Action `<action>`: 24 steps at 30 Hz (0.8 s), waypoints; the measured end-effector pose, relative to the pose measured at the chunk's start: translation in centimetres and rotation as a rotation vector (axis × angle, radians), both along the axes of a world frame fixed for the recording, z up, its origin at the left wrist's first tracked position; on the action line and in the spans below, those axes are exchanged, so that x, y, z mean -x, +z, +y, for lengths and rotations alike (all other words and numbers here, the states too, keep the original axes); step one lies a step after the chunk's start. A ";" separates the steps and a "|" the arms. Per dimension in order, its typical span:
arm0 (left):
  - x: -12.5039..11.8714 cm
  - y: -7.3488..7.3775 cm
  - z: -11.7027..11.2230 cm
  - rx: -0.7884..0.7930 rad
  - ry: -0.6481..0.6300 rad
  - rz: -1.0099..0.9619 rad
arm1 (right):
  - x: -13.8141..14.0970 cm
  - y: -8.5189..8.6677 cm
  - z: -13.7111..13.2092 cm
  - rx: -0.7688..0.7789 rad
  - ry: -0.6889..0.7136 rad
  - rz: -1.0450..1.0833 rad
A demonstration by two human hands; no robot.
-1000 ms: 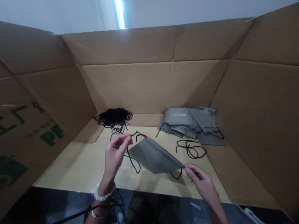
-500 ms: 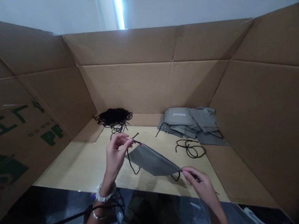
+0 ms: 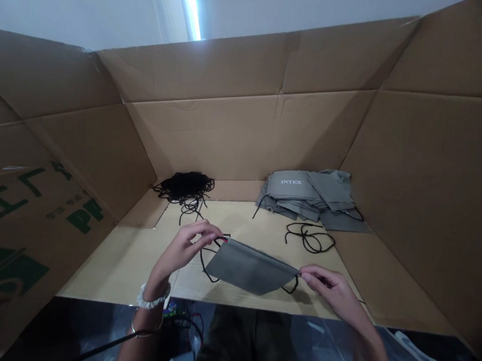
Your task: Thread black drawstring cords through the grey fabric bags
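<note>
A grey cloth drawstring pouch (image 3: 254, 269) hangs by its top edge between my two hands, just above the table's near part. Black cord loops out at both of its top corners. My left hand (image 3: 188, 244) pinches the black cord (image 3: 221, 239) close to the left corner, where a small red piece shows; I cannot make out what it is. At the opposite corner, my right hand (image 3: 332, 288) is closed on the pouch's tip, with a cord loop dangling beside the fingertips. Whether those fingers also grip cord is hidden.
Black cords lie in a pile (image 3: 185, 186) at the back left. A stack of grey pouches (image 3: 294, 187), the top one printed INTEX, rests at the back right. Before it lies a loose coiled cord (image 3: 313, 241). Cardboard walls (image 3: 211, 139) enclose the table (image 3: 134, 266) on three sides.
Both hands have come slightly lower with the pouch, and the right hand has moved a little right. The pouch's top edge is less steeply slanted, and my left wrist has swung left.
</note>
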State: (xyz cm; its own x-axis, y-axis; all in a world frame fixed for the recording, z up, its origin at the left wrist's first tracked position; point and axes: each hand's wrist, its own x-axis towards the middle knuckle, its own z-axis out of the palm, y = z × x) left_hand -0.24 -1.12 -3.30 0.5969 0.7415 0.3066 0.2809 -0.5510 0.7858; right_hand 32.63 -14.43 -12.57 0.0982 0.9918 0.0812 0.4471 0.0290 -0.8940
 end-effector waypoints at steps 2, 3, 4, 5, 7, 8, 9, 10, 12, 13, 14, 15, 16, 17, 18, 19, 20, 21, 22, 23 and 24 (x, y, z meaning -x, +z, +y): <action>0.3 0.0 0.3 0.015 -0.004 0.043 | -0.1 0.0 0.1 0.006 -0.016 0.002; 0.4 0.0 0.5 0.023 -0.001 0.060 | -0.1 0.0 0.2 0.009 -0.021 0.002; 0.5 -0.1 0.6 0.028 0.005 0.075 | -0.2 0.0 0.3 0.010 -0.021 0.000; 0.6 -0.1 0.7 0.029 0.014 0.085 | -0.3 0.0 0.3 0.009 -0.020 -0.003; 0.6 -0.3 1.1 0.017 0.037 0.094 | -0.6 0.2 0.6 0.004 -0.018 -0.019; 0.5 -0.4 1.4 0.003 0.050 0.091 | -0.8 0.4 0.8 0.002 -0.021 -0.032; 0.4 -0.6 1.6 -0.014 0.063 0.085 | -1.0 0.7 1.1 0.000 -0.025 -0.048; 0.2 -0.8 2.0 -0.030 0.076 0.077 | -1.2 1.1 1.5 0.000 -0.029 -0.064; -0.3 -1.4 2.9 -0.045 0.098 0.059 | -1.5 2.0 2.6 -0.006 -0.030 -0.091; -0.6 -1.8 3.5 -0.043 0.103 0.051 | -1.7 2.4 3.2 -0.016 -0.028 -0.100; -0.9 -2.1 4.1 -0.037 0.105 0.045 | -1.9 2.8 3.9 -0.030 -0.022 -0.105; -1.2 -2.4 4.7 -0.032 0.103 0.039 | -2.1 3.1 4.6 -0.046 -0.017 -0.110; -1.5 -2.6 5.3 -0.029 0.099 0.033 | -2.4 3.5 5.3 -0.060 -0.010 -0.114; -1.7 -2.8 6.0 -0.031 0.088 0.031 | -2.7 3.7 6.0 -0.068 0.002 -0.121; -1.8 -2.8 6.6 -0.036 0.070 0.037 | -3.0 4.0 6.6 -0.067 0.017 -0.132; -1.9 -2.7 7.1 -0.041 0.043 0.053 | -3.4 4.2 7.2 -0.060 0.032 -0.148; -2.0 -2.4 7.6 -0.045 0.003 0.078 | -3.8 4.4 7.7 -0.050 0.050 -0.169; -2.1 -2.1 8.0 -0.047 -0.047 0.113 | -4.3 4.7 8.2 -0.041 0.069 -0.192; -2.1 -1.6 8.3 -0.046 -0.103 0.151 | -4.8 5.0 8.5 -0.035 0.089 -0.213; -2.1 -1.2 8.5 -0.042 -0.159 0.187 | -5.2 5.3 8.9 -0.034 0.105 -0.232; -2.2 -0.7 8.7 -0.040 -0.212 0.221 | -5.6 5.6 9.2 -0.036 0.120 -0.247</action>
State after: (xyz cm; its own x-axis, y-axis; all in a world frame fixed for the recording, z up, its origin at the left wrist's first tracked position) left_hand 1.96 7.59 -4.03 0.7923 0.5835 0.1787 0.3181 -0.6447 0.6951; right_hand 38.27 -5.27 -6.98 -0.0466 0.9913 0.1231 0.6429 0.1241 -0.7558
